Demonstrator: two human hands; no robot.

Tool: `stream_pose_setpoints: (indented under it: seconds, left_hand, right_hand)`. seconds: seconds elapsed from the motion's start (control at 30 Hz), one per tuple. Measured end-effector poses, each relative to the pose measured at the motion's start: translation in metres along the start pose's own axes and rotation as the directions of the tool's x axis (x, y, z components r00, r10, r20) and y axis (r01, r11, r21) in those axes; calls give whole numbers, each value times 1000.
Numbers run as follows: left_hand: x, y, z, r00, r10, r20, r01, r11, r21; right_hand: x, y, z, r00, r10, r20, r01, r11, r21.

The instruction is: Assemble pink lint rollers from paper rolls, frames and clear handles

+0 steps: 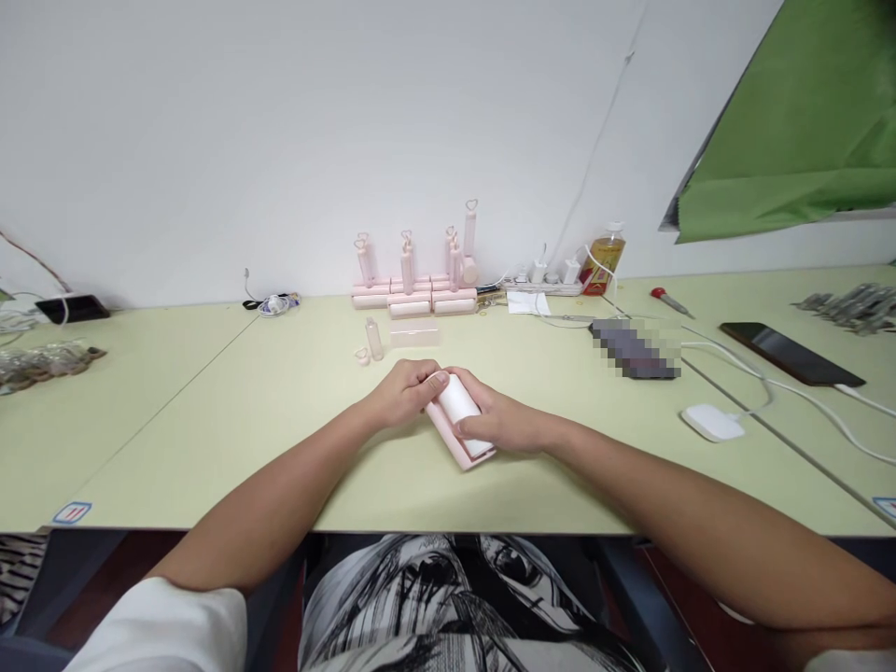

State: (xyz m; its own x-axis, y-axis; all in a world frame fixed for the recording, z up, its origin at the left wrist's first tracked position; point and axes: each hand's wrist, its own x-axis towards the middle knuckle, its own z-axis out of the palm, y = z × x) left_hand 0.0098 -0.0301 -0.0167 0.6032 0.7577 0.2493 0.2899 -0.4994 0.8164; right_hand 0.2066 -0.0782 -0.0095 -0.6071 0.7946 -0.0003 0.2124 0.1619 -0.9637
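A pink lint roller head [452,437] with a white paper roll [459,399] is held tilted between both hands, just above or on the table's near side; I cannot tell which. My left hand [412,390] grips its far end, thumb on top. Around its right side curls my right hand [498,415], the thumb pressing near the close end of the roll. Beyond the hands lie a clear pinkish cover [415,332], a translucent handle tube [374,339] and a small pink heart-shaped piece [362,356]. The palms hide part of the roller.
Along the wall stand several pink lint rollers [410,303] with upright heart-topped handles. To their right are a power strip [550,285], a drink bottle [603,261] and a screwdriver [672,301]. Phones, including a black phone [791,353], a white charger [712,423] and cables occupy the right side.
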Motion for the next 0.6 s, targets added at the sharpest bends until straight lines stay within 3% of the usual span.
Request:
stream_pose_setpoints:
  seconds: [0.3,0.5,0.6]
  left_hand:
    - [-4,4,6,999,-33,-13,34,999,36]
    - [-5,11,6,990,-25,138,31,999,-38]
    - [-5,10,6,990,-41,136,46,998,-37]
  right_hand:
    - [-1,10,-1,996,-85,15,86,994,-64]
    - [-2,10,-1,997,-77,12,78,996,-53]
    - [-3,9,0,996,-83,38,86,993,-83]
